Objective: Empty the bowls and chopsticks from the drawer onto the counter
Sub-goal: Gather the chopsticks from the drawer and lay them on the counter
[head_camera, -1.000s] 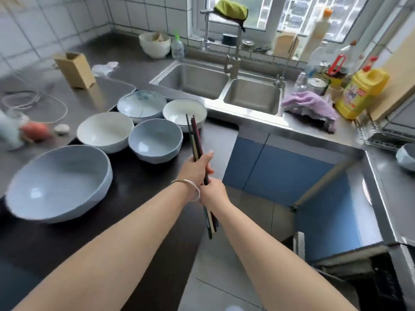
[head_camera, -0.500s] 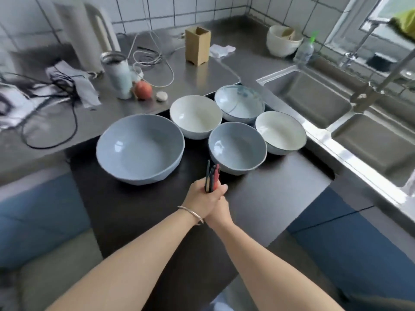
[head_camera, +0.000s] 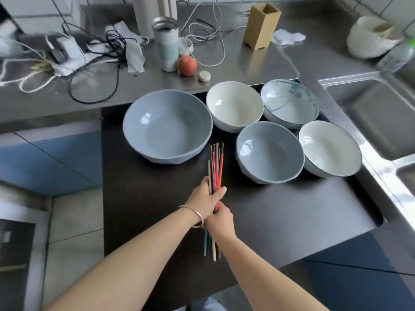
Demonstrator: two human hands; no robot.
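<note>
A bundle of chopsticks [head_camera: 216, 169] is held over the dark desk [head_camera: 280, 212] by both hands: the left hand [head_camera: 207, 196] is wrapped round its middle with the fingers [head_camera: 221, 191] closed on it, and the right hand [head_camera: 219, 222] is closed on it just behind, toward the near ends. The tips are pointed into the gap between the large blue bowl [head_camera: 167, 126] and the smaller blue bowl [head_camera: 269, 152]. Five bowls are already set out, with two white bowls [head_camera: 234, 106] [head_camera: 330, 149] and a patterned bowl [head_camera: 289, 103] behind, so the last step, setting the chopsticks down, is judged to be in hand. Whether the bundle is resting on the desk cannot be told. A low, flat release is called for, so that the sticks are not scattered. Open surface is left to the near side and to the right of the hands; the near edge lies close under the forearms, the sink [head_camera: 368, 113] edge runs along the right, and the bowl rims stand just beside the tips.
</note>
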